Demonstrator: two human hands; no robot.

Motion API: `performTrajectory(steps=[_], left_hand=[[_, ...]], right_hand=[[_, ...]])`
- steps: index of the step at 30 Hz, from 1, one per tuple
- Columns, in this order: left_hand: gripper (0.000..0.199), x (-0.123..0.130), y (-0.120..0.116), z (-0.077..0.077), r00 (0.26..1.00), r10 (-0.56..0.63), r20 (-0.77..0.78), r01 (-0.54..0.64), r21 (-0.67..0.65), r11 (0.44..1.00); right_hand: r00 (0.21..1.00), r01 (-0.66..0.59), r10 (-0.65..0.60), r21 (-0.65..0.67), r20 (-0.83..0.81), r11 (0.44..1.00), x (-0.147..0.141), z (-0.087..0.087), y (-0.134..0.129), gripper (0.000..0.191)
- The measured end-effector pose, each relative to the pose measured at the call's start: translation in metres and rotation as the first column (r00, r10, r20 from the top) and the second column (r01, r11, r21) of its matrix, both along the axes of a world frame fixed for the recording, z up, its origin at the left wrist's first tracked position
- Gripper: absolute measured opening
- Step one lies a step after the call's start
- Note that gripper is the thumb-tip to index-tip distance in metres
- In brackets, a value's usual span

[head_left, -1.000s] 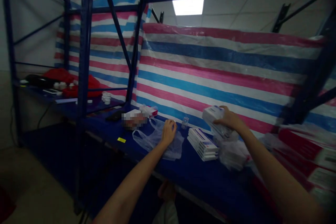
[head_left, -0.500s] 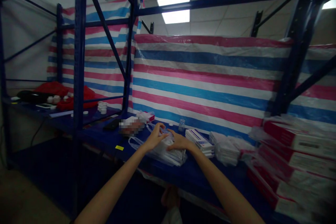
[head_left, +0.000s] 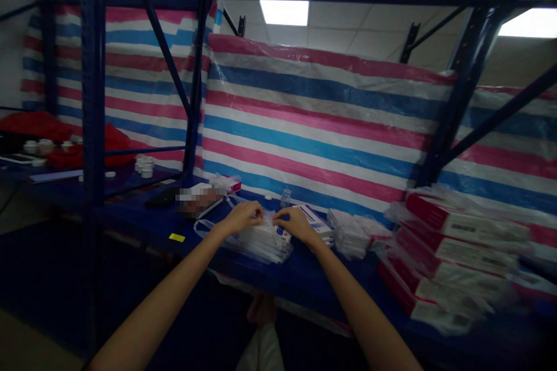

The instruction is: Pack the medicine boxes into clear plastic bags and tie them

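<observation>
A clear plastic bag (head_left: 261, 243) with a stack of flat white boxes inside lies on the blue shelf (head_left: 243, 275) in front of me. My left hand (head_left: 242, 217) is closed on the bag's top from the left, fingertips pinched together. From the right, my right hand (head_left: 297, 224) pinches the bag's film between thumb and forefinger, its other fingers curled. The two hands are a short gap apart above the boxes. A blue-and-white printed patch (head_left: 282, 233) shows on the box near my right fingertips. The bag's loose handles spread out at the left.
Right of the bag stand blue-and-white boxes (head_left: 314, 221), a bagged white stack (head_left: 351, 235) and a taller pile of red-and-white boxes (head_left: 461, 255). Behind are a small clear jar (head_left: 286, 197) and striped sheeting (head_left: 304, 133). A blue upright post (head_left: 93, 98) rises at left.
My hands have drawn in to the bag's top, fingers now pinched rather than spread around it. The printed patch on the box has come into sight. The view has turned slightly right.
</observation>
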State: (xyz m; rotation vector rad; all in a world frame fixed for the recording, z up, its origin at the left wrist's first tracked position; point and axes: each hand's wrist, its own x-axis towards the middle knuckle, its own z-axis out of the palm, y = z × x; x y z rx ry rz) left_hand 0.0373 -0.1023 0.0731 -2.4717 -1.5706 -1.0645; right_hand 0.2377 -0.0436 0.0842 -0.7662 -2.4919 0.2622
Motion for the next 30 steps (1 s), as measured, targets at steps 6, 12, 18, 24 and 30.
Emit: performTrajectory(steps=[6, 12, 18, 24, 30], left_hand=[[0.017, -0.017, -0.006, 0.012, 0.997, 0.080, -0.005, -0.080, 0.018, 0.997], [0.019, -0.009, 0.008, 0.006, 0.999, 0.044, -0.006, -0.044, 0.000, 0.999], [0.021, -0.029, -0.001, -0.007, 0.947, 0.281, 0.152, -0.306, 0.179, 0.935], [0.023, -0.052, 0.009, -0.026, 0.630, 0.235, 0.740, -0.389, 0.040, 0.920], [0.025, -0.016, -0.010, -0.020, 0.665, 0.218, 0.714, -0.664, 0.432, 0.611]], right_hand=[[0.970, 0.225, -0.219, 0.047, -0.107, 0.973, 0.023, 0.002, 0.001, 0.022], [0.981, 0.129, -0.161, 0.262, 0.107, 0.956, -0.009, 0.006, -0.023, 0.033], [0.912, 0.355, -0.398, 0.299, 0.096, 0.886, 0.019, 0.005, -0.015, 0.022], [0.857, 0.514, -0.514, 0.120, -0.041, 0.849, 0.053, -0.006, -0.011, 0.031], [0.845, 0.533, -0.499, 0.387, -0.195, 0.752, 0.028, 0.011, -0.056, 0.047]])
